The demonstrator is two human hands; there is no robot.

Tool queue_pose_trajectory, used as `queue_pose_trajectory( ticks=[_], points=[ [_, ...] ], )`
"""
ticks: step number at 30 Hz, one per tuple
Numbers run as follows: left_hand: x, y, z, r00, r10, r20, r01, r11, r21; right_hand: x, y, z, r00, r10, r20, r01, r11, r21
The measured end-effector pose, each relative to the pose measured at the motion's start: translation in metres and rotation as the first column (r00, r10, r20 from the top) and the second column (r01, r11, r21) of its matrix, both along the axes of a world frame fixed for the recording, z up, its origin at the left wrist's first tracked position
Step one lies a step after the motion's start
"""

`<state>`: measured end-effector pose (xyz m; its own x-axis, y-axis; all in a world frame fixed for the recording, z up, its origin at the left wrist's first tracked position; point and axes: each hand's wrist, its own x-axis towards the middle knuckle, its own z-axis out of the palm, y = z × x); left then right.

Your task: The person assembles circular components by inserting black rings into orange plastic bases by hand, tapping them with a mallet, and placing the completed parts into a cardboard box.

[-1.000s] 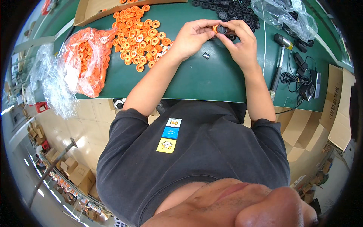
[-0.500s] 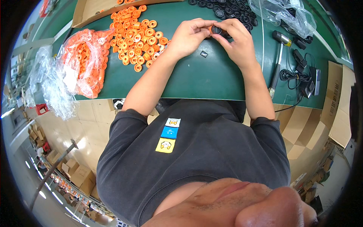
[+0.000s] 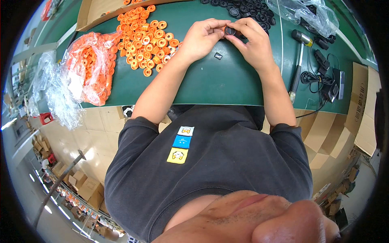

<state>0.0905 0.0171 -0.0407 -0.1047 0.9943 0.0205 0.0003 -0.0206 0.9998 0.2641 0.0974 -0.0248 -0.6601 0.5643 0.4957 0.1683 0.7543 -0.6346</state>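
Over the far part of the green table [image 3: 210, 83], my left hand [image 3: 201, 40] and my right hand [image 3: 256, 45] meet, both closed at the fingertips on a small round wheel [image 3: 230, 31]. Its face looks black, with orange showing on its left side; the fingers cover much of its rim. A small flat dark piece [image 3: 218, 56] lies on the table just below the hands. To the left of my left hand spreads a loose pile of orange wheels [image 3: 146, 40]. Beyond my right hand are heaped black round parts [image 3: 247, 10].
A clear plastic bag [image 3: 91, 69] full of orange wheels lies at the left, with crumpled film [image 3: 60, 97] hanging over the table's edge. At right are a hammer [image 3: 298, 60], a coiled black cable [image 3: 314, 79] and another clear bag [image 3: 308, 16]. A cardboard tray [image 3: 91, 16] stands far left.
Both hands keep their hold on the wheel and have barely shifted. The wheel's black face is turned slightly more into view. The other things lie as before.
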Motion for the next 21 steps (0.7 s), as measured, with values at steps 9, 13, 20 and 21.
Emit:
queue_pose_trajectory(
  ticks=[9,13,20,21],
  points=[
    [0.0005,-0.0009,0.0073,0.998,0.0,0.064,0.003,0.998,-0.057,-0.0055,-0.0059,-0.0024,0.998,-0.053,-0.035,0.051,0.998,-0.038],
    [0.0015,-0.0022,0.0113,0.994,0.014,0.109,-0.008,0.998,-0.059,-0.0069,-0.0061,-0.002,0.997,-0.051,-0.059,0.05,0.998,-0.023],
    [-0.0005,-0.0007,0.0076,0.979,0.005,0.206,0.01,0.997,-0.071,-0.0061,-0.0066,0.0007,0.997,-0.046,-0.064,0.042,0.997,-0.068],
    [-0.0013,-0.0006,0.0079,0.97,0.001,0.242,0.018,0.997,-0.074,-0.0058,-0.006,-0.0006,0.997,-0.037,-0.066,0.033,0.997,-0.068]
  ],
)
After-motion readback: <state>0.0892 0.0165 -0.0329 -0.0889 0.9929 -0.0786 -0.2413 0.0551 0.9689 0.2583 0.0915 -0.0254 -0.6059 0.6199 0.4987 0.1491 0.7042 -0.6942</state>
